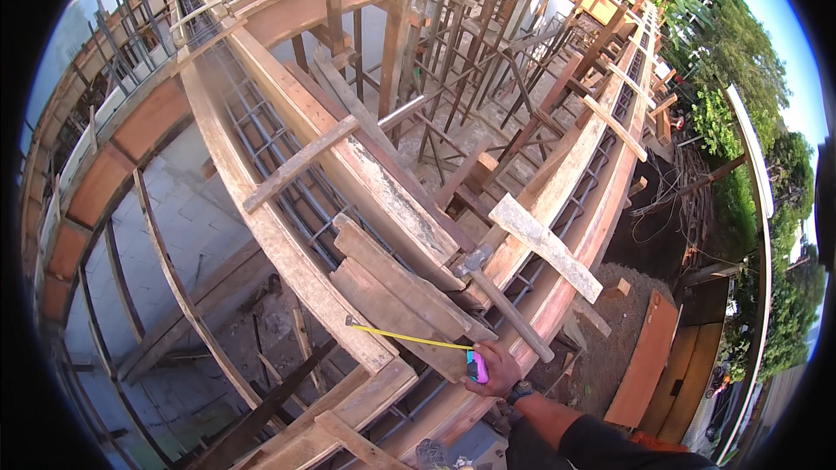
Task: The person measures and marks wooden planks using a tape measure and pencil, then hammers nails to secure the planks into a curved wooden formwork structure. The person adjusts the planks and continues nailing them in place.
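Fingers (pixel 498 362) around tape measure (pixel 478 368), rebar (pixel 266 134) inside wooden formwork (pixel 233 163)

Rough, weathered boards (pixel 403 284) beside the hand (pixel 499 371)!
Smooth-looking plastic tape measure (pixel 477 367) in its grip, and just beyond, a hammer (pixel 509 305): dull metal head, matt wooden handle.

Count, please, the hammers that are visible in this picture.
1. The hammer lies across the timber formwork, just beyond the right hand, which holds the tape measure. Others may be hidden.
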